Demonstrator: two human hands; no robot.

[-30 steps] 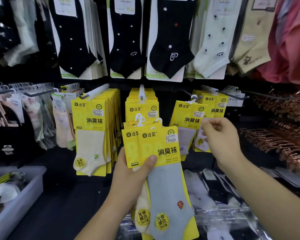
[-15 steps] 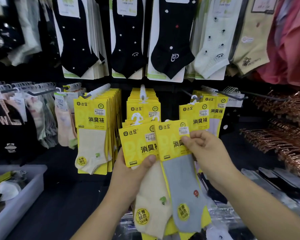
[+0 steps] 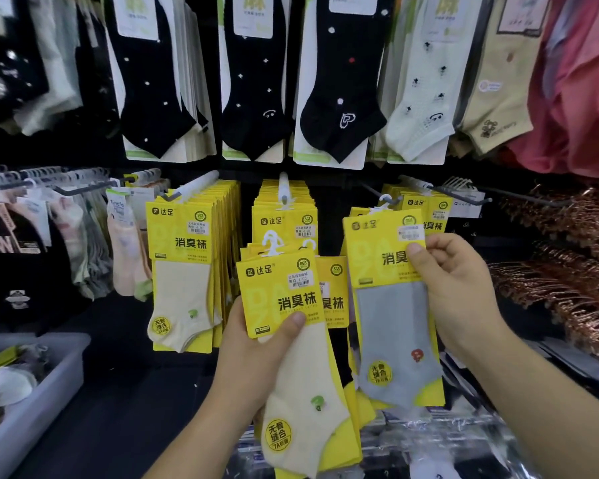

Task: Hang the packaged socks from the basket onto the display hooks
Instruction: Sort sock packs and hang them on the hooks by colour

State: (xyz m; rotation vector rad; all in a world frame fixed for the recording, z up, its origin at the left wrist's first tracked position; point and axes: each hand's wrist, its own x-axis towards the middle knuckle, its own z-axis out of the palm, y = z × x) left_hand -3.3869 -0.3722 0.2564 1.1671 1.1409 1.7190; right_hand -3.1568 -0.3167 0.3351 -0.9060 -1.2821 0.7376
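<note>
My left hand (image 3: 256,354) grips a small stack of yellow sock packs (image 3: 284,299), with a cream sock pack in front and its white hangers sticking up. In my right hand (image 3: 453,292) is a single yellow pack with a grey sock (image 3: 391,305), pinched by its card at the upper right and raised toward the right display hook (image 3: 384,198). That hook carries a few yellow packs behind the held one. Full rows of the same packs hang on the left hook (image 3: 191,188) and the middle hook (image 3: 283,188).
A grey plastic bin (image 3: 38,395) with loose items sits at the lower left. Black, pale green and beige socks hang on the upper row. Copper-coloured hangers (image 3: 574,257) fill the right side. Wrapped goods lie on the shelf below my hands.
My right hand came off the right hook, took the grey sock pack from the stack in my left hand and lifted it up to the right.
</note>
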